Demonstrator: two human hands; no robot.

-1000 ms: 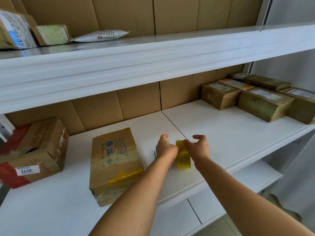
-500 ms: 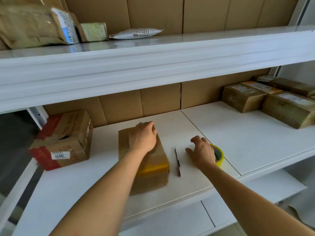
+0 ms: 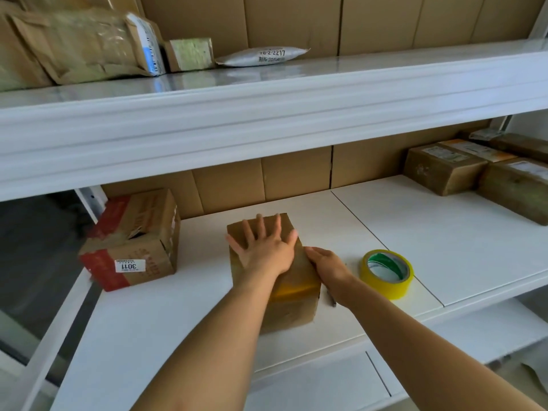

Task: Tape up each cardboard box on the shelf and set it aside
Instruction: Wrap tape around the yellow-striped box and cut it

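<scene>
So I'd let go of the yellow tape roll [image 3: 387,272] and had my left hand [image 3: 265,249] flat on the taped cardboard box [image 3: 292,301], right hand [image 3: 327,266] loosely against its side, probably ready to shift it aside.

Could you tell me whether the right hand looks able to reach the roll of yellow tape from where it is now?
Probably yes: the right hand rests beside the box, and bare shelf separates it from the tape.

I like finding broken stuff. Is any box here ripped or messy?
Yes. The red-and-brown box on the left of the shelf has a torn, gaping top with ragged flaps. The box under the left hand looks closed, with yellow tape across it. The right hand rests against its side.
</scene>
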